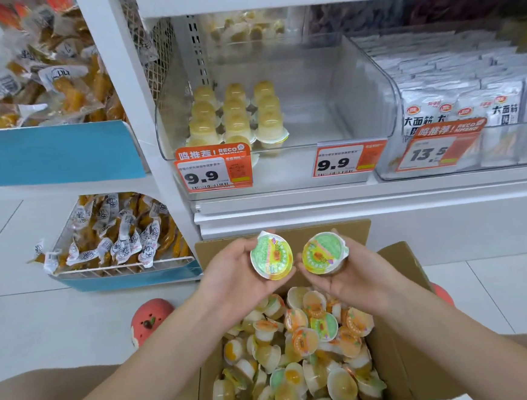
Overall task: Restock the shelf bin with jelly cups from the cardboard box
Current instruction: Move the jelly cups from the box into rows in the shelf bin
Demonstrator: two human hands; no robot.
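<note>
My left hand (230, 273) holds one jelly cup (271, 256) with a green and yellow lid facing me. My right hand (356, 274) holds a second jelly cup (323, 252) of the same kind. Both hands hover side by side above the far end of the open cardboard box (407, 362), which is heaped with several loose jelly cups (302, 354). On the shelf above stands the clear shelf bin (364, 97). Several yellow jelly cups (236, 116) stand upside down in stacked columns at its left side; its right part is bare.
Price tags reading 9.9 (212, 170) hang on the bin's front. A neighbouring clear bin (468, 95) of white snack packs sits to the right. Bagged orange snacks fill blue-fronted racks (117, 239) at left. A red apple-shaped toy (148, 319) lies on the tiled floor by the box.
</note>
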